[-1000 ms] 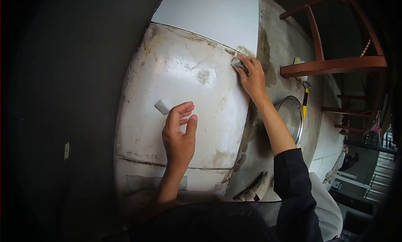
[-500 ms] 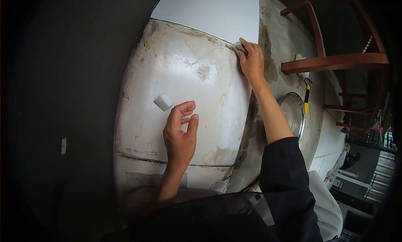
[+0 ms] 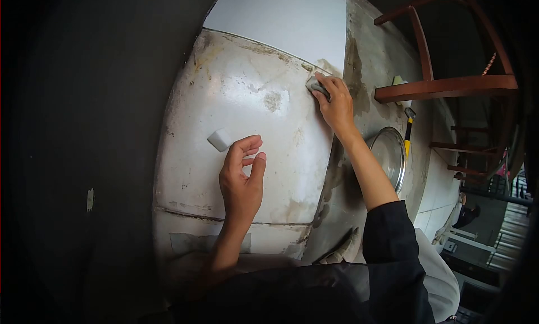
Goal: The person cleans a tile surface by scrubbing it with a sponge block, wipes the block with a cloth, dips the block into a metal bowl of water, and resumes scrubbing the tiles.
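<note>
My right hand [image 3: 337, 103] holds a small grey block [image 3: 315, 85] against the upper right part of a stained white tile [image 3: 247, 116], close to the tile's dark joint. The fingers are wrapped round the block and hide part of it. Lower down, my left hand [image 3: 242, 175] hovers over the same tile with its fingers curved and thumb apart, holding nothing. Just beyond its fingertips, to the left, a small pale grey-white block [image 3: 219, 139] lies on the tile.
A shiny metal basin [image 3: 389, 155] stands on the grey floor at the right. Beyond it lies a yellow and black handled tool [image 3: 409, 130]. A reddish-brown frame [image 3: 446, 88] stands at the upper right. The dark wall [image 3: 90, 127] fills the left.
My right hand with the grey block went up toward the joint and has come back down to near its first place. My left hand has hardly moved.
</note>
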Motion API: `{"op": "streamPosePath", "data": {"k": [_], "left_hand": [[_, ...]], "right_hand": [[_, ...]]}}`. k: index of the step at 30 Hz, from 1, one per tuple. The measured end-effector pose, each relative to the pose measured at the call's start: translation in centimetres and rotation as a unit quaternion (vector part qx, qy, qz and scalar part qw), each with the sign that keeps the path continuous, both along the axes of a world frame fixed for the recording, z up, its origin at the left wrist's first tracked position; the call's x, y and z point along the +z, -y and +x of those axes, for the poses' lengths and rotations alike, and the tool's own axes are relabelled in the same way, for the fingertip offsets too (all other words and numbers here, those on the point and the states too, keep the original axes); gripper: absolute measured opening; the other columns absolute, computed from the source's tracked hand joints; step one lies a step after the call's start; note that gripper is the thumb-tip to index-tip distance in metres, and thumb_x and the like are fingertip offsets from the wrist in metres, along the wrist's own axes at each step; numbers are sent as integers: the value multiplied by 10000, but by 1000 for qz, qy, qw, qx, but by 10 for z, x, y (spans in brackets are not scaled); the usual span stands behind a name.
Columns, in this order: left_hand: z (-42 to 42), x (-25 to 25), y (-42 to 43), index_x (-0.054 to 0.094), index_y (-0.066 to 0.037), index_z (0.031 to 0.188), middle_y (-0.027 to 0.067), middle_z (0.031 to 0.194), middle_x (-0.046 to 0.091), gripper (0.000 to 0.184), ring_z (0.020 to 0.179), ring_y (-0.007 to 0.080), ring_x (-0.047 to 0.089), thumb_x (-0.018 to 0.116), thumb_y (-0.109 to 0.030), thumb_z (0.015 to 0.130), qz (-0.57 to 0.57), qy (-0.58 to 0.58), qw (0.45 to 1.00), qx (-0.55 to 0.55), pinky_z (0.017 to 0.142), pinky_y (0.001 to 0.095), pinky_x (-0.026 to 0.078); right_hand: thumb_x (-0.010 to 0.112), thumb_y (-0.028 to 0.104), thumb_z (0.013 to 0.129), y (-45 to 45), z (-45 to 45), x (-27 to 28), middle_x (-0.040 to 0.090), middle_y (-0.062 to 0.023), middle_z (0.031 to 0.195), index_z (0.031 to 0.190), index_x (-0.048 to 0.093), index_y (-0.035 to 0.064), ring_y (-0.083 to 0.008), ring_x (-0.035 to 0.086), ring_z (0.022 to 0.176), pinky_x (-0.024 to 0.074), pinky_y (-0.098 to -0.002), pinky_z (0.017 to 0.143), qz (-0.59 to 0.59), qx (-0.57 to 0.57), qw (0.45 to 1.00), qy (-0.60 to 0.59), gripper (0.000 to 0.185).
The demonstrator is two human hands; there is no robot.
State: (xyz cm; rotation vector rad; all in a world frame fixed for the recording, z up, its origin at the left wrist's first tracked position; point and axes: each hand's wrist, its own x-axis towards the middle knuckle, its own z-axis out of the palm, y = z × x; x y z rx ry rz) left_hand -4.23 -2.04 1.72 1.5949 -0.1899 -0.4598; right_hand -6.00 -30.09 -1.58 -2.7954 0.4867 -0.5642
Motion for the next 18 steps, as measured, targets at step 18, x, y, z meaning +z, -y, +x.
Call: {"op": "streamPosePath", "data": {"k": [18], "left_hand": [[-9,-7,-3,613,-23,1141,113,1135,680,232,1040,214,655,605,-31,909,13,-2,1000,-12,847,330,528]], "right_hand": [[736,89,811,21,27,-8,665,-125,1060,1206,676,108,-308,618,980,492,-389,861,-9,-29,999,16,400]]}}
